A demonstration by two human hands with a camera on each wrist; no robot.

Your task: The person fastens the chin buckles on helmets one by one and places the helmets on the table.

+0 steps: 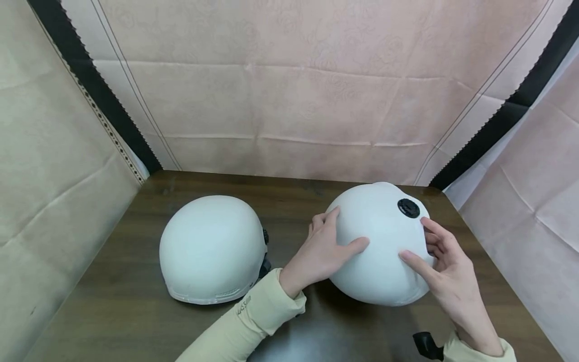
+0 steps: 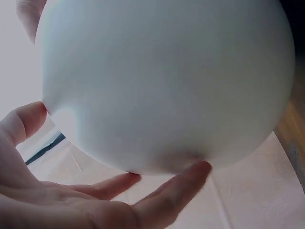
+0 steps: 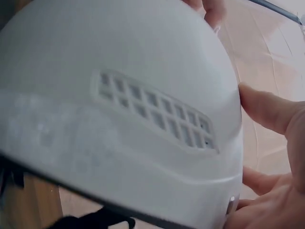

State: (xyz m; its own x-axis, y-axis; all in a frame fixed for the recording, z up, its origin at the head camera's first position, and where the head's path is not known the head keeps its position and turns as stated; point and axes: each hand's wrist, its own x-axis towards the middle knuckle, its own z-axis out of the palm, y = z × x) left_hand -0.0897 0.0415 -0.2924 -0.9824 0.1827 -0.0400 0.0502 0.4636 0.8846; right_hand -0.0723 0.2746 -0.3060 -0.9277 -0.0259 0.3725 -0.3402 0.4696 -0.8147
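The left hand point(image 1: 318, 254) and right hand point(image 1: 445, 266) cup the tilted helmet point(image 1: 380, 244) with spread fingers; its black knob point(image 1: 408, 207) faces up-right, long axis running toward the person.

Makeshift recording booth: pink fabric walls point(image 1: 289, 100) (black-taped seams) around wooden table point(image 1: 135, 291)

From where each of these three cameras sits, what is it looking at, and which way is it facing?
Head: worn on the head, facing forward and down at the table; shows two white helmets, the left hand and right hand on the right helmet, the left helmet untouched, and both sleeves.
Left wrist: close under the left hand, looking along its fingers at the helmet's smooth shell.
Right wrist: by the right hand, facing the helmet's vent grille.
Shared: all three show the same held helmet.
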